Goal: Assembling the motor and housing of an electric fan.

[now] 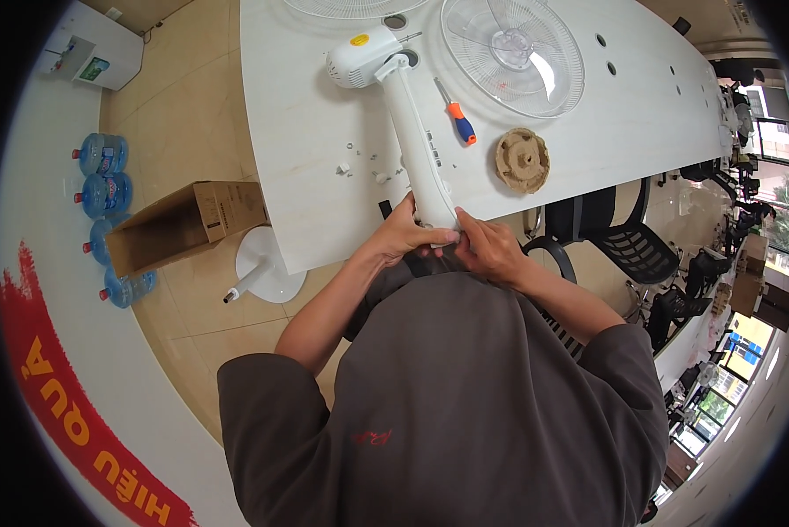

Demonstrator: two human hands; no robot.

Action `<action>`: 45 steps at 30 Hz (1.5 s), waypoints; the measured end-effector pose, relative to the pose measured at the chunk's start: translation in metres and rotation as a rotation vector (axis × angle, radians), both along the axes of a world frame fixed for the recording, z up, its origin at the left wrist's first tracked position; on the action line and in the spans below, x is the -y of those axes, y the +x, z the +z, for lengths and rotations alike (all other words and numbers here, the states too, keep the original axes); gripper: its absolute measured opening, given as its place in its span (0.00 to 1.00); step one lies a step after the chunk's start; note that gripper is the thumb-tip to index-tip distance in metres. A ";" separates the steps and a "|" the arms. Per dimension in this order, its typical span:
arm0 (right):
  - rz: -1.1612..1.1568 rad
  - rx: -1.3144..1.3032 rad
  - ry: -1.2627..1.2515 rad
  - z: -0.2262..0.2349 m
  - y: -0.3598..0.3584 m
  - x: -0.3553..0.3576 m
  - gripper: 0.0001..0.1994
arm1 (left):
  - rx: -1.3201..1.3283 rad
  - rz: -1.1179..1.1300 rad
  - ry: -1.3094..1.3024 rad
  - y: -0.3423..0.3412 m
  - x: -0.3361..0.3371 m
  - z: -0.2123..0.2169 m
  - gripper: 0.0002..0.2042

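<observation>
A white electric fan body [416, 145] lies on the white table, its motor housing [359, 60] at the far end and a row of buttons along its side. My left hand [403, 235] is closed round its near end at the table edge, thumb across the top. On the right of that same end, my right hand [489, 246] has its fingers bent and pressed against it; a small part between them cannot be made out. A screwdriver [457, 116] with an orange and blue handle lies right of the body. Small loose pieces [381, 177] are scattered left of it.
Farther off lies a fan grille [544, 88] with clear blades. A brown moulded pulp piece [522, 161] is near the right edge. On the floor left stand an open cardboard box [162, 230], a white round base [276, 272] and several water bottles [106, 195]. Black chairs [627, 241] stand right.
</observation>
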State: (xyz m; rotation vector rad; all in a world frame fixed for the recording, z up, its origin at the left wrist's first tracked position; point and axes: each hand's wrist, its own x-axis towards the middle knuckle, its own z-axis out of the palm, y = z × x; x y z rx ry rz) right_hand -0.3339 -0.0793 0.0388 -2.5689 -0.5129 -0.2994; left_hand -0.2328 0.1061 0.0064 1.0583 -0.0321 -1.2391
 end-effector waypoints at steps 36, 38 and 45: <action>-0.050 -0.205 0.037 0.003 0.011 -0.024 0.35 | 1.265 0.165 0.533 -0.039 -0.011 0.001 0.41; -0.059 -0.200 0.037 0.002 0.010 -0.025 0.35 | 1.254 0.167 0.531 -0.040 -0.012 0.000 0.41; -0.104 -0.184 0.048 0.002 0.007 -0.029 0.35 | 1.237 0.186 0.519 -0.042 -0.011 -0.003 0.40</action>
